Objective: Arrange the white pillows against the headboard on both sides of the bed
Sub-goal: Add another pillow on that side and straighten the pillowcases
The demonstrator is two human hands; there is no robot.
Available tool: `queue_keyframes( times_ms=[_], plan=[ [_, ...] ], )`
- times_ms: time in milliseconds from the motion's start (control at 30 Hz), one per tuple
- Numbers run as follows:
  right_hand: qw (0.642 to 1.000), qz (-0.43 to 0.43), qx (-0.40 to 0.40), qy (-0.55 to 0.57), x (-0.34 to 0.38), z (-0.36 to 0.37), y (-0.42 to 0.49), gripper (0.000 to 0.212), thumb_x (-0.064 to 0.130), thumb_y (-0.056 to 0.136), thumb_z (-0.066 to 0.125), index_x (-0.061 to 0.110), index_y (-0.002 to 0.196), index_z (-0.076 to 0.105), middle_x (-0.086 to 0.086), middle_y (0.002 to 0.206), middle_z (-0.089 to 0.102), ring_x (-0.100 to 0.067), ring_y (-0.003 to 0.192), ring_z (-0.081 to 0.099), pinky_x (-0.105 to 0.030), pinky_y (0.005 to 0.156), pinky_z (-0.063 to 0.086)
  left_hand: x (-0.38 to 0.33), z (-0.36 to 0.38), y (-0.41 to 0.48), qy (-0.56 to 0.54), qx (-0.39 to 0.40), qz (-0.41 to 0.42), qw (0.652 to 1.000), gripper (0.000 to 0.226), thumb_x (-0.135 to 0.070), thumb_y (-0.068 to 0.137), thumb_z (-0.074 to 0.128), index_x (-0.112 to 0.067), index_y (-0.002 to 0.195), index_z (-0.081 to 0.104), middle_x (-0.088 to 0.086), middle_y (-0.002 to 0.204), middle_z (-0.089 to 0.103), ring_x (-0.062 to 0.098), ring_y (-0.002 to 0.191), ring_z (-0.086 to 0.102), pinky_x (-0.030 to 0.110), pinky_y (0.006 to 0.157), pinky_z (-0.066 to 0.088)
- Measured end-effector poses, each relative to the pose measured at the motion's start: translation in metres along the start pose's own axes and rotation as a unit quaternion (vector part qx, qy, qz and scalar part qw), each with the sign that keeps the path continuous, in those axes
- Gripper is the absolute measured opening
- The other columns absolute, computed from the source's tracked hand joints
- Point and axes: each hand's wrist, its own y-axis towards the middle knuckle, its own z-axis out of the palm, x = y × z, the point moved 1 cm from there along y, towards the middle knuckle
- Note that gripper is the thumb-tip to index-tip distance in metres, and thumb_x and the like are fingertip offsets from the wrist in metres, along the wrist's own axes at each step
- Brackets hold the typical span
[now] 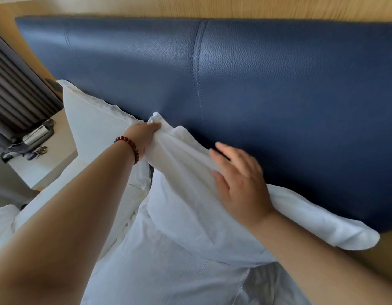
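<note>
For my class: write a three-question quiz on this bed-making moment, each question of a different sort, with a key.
1. True or false: the left hand pinches a top corner of the middle pillow.
2. Multiple choice: the right hand is A) clenched in a fist, B) open over the middle pillow, C) out of view.
3. Fill in: the left pillow stands against a ___ headboard.

Key: 1 true; 2 B; 3 blue.

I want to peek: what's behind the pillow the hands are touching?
The blue headboard stands right behind the pillow. The left hand pinches its top corner; the right hand rests on it. The headboard's lower part there is covered.
</note>
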Motion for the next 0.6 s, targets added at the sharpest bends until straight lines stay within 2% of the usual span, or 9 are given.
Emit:
queue_keyframes(
  times_ms=[100,167,267,333,400,433,500,567,600],
  plan=[
    [0.976,0.078,0.199,0.038,0.003,0.001,0.002,0.052,0.043,0.103,0.032,0.019,0.149,0.04,0.005,0.155,0.038,-0.014,0.143,0.032,-0.037,0.117,0.027,0.006,-0.006,0.011,-0.012,-0.013,-0.054,0.998,0.046,-0.037,0.082,0.071,-0.012,0.119,0.06,0.009,0.112,0.069,0.025,0.099,0.067,0.039,0.091,0.054],
    [0.951,0.122,0.281,0.029,-0.004,0.005,0.001,0.06,0.051,0.102,0.024,0.023,0.155,0.02,0.01,0.162,0.019,-0.007,0.149,0.013,-0.025,0.121,0.011,0.007,-0.01,0.013,0.101,-0.041,-0.027,0.994,0.044,-0.027,0.088,0.066,-0.007,0.126,0.059,0.015,0.12,0.066,0.031,0.109,0.062,0.037,0.089,0.052],
    [0.951,0.107,0.291,0.014,-0.003,0.009,0.0,0.078,0.067,0.093,0.007,0.022,0.157,0.013,0.009,0.164,0.011,-0.006,0.15,0.005,-0.025,0.121,0.006,0.006,-0.015,0.005,0.173,-0.169,0.098,0.965,0.039,-0.023,0.088,0.057,-0.008,0.125,0.058,0.015,0.124,0.063,0.03,0.113,0.059,0.026,0.075,0.044],
    [0.949,0.111,0.294,0.013,-0.001,0.012,-0.001,0.087,0.072,0.087,-0.001,0.022,0.157,0.014,0.008,0.164,0.012,-0.007,0.15,0.007,-0.029,0.122,0.01,-0.002,-0.008,-0.018,0.157,-0.259,0.276,0.912,0.033,-0.019,0.09,0.056,-0.01,0.121,0.062,0.008,0.123,0.062,0.021,0.112,0.057,0.016,0.086,0.038],
    [0.951,0.105,0.291,0.0,0.001,0.016,-0.004,0.088,0.071,0.086,-0.003,0.02,0.156,0.016,0.006,0.163,0.015,-0.009,0.15,0.01,-0.029,0.121,0.013,-0.012,0.013,-0.05,0.162,-0.21,0.469,0.842,0.026,-0.013,0.091,0.053,-0.008,0.111,0.069,0.001,0.111,0.067,0.009,0.104,0.057,0.005,0.09,0.033],
    [0.952,0.101,0.289,-0.005,0.003,0.016,-0.003,0.088,0.068,0.085,-0.003,0.019,0.156,0.017,0.005,0.163,0.017,-0.011,0.15,0.011,-0.029,0.121,0.013,-0.015,0.028,-0.062,0.178,-0.121,0.526,0.823,0.026,-0.015,0.092,0.051,-0.009,0.107,0.071,-0.003,0.107,0.068,0.005,0.101,0.056,0.005,0.093,0.034],
    [0.954,0.101,0.282,-0.014,0.004,0.014,0.001,0.088,0.064,0.085,-0.003,0.017,0.155,0.02,0.001,0.162,0.021,-0.013,0.15,0.015,-0.028,0.118,0.015,-0.006,0.051,-0.071,0.3,0.065,0.531,0.79,0.037,-0.032,0.097,0.042,-0.014,0.107,0.072,-0.005,0.105,0.07,0.008,0.101,0.059,0.021,0.101,0.039],
    [0.951,0.1,0.29,-0.039,0.005,0.006,0.0,0.084,0.063,0.089,0.002,0.015,0.155,0.021,-0.001,0.162,0.022,-0.015,0.15,0.016,-0.028,0.117,0.016,0.015,0.053,-0.053,0.458,0.081,0.499,0.731,0.055,-0.049,0.095,0.028,-0.02,0.112,0.071,-0.005,0.114,0.069,0.014,0.115,0.058,0.038,0.111,0.031],
    [0.948,0.097,0.299,-0.057,0.005,0.001,-0.002,0.083,0.063,0.09,0.003,0.014,0.155,0.02,-0.002,0.162,0.023,-0.015,0.15,0.016,-0.028,0.117,0.016,0.022,0.047,-0.042,0.495,0.055,0.471,0.728,0.059,-0.051,0.093,0.023,-0.023,0.116,0.07,-0.005,0.122,0.067,0.016,0.124,0.053,0.041,0.115,0.025]
  ],
)
